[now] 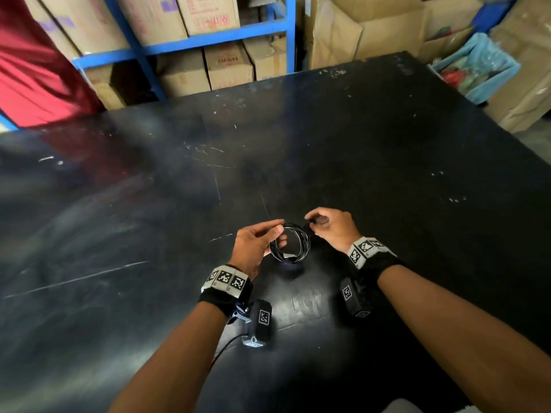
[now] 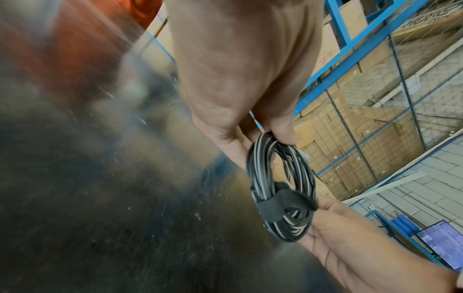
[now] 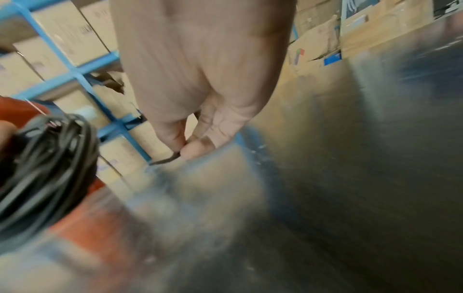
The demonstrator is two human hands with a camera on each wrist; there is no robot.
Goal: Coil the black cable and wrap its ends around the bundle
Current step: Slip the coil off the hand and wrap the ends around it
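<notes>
**Coil held, tail end pinched: the wrap could slip**

The left hand [image 1: 253, 245] holds the black cable [image 1: 290, 241] as a round bundle above the table [image 1: 387, 174], thumb [image 2: 283, 130] on the coil's upper edge and fingers curled behind it. A dark strap [image 2: 283, 202] crosses the loops on the side away from the thumb. Just to the right of the coil, the right hand [image 1: 328, 226] pinches a short dark strand [image 3: 165, 159] between thumb and fingertips; blur hides whether it is the cable's end or the strap's tail.

The risk, as I judge it, lies in the light hold. The left hand grips the coil at only one spot, so a hard pull from the right hand could tilt the ring or drag loops out of line. If the pinched strand slips free under tension, the wrap could loosen and the springy loops fan open.
</notes>
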